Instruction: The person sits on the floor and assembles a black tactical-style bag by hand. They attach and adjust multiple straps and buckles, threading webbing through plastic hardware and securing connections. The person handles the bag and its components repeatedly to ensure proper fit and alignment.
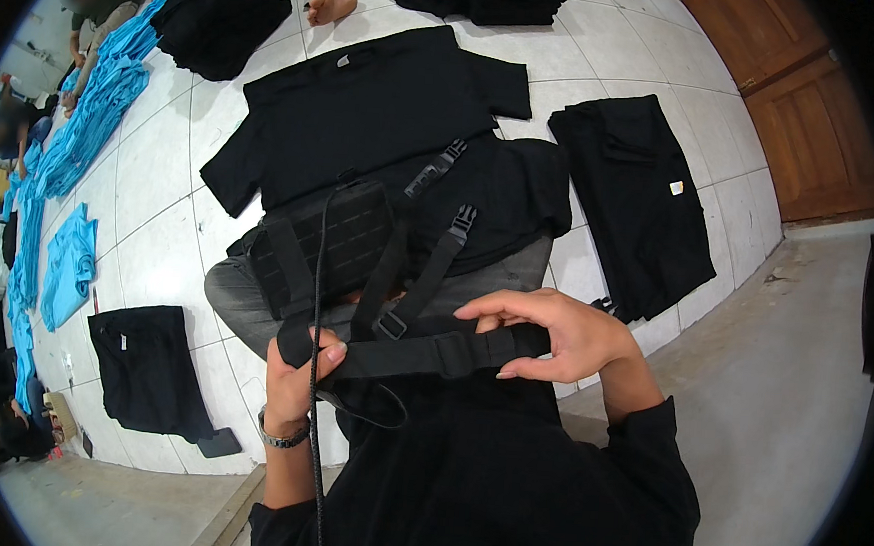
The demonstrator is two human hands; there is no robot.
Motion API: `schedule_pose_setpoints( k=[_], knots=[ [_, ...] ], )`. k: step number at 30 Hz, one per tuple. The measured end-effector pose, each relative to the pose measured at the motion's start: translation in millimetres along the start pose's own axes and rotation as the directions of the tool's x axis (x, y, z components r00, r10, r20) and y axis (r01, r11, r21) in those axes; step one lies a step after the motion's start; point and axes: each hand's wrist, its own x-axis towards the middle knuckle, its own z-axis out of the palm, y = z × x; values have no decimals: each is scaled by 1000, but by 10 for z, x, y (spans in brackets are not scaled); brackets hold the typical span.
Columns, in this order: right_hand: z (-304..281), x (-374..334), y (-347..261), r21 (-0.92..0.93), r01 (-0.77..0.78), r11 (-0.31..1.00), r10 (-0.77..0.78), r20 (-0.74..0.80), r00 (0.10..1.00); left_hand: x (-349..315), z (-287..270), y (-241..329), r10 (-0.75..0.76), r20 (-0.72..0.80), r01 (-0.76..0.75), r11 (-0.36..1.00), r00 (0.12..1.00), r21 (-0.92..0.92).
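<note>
A wide black webbing strap (392,359) with a slider runs across my lap. My left hand (296,383) pinches its left end between thumb and fingers. At the other end, my right hand (578,340) curls around the strap, thumb below and fingers above. Beyond my hands, a black panel with rows of webbing (344,242) rests on my crossed legs. Two loose straps with black plastic side-release buckles (462,221) extend from it. A thin black cord (321,266) hangs down past my left hand. A black T-shirt (368,99) lies spread flat just past the panel.
Folded black garments (641,205) lie on the white tiles at right, another (146,365) at left. Dark piles (222,20) stand farther off, near a bare foot (331,6). Light-blue cloth (95,142) lines the left, where other people sit. A wooden door (816,126) is at right.
</note>
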Motion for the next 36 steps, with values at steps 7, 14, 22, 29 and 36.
schedule_pose_setpoints(
  k=[7, 14, 22, 29, 36],
  knots=[
    [-31, -20, -128, -34, -63, 997, 62, -19, 998, 42, -5, -58, 42, 40, -43, 999, 998, 18],
    [199, 140, -103, 38, -14, 999, 19, -137, 990, 126, 258, 13, 305, 236, -370, 874, 922, 316],
    [396, 238, -96, 157, -15, 987, 51, -230, 972, 208, 503, -30, 486, 452, -626, 742, 748, 239],
    [607, 380, -53, 228, 41, 973, 38, -333, 942, 209, 561, -146, 525, 405, -572, 820, 749, -4],
    [629, 402, -109, 35, 84, 996, -66, -350, 934, 212, 523, -177, 457, 395, -482, 875, 797, -41]
  ],
)
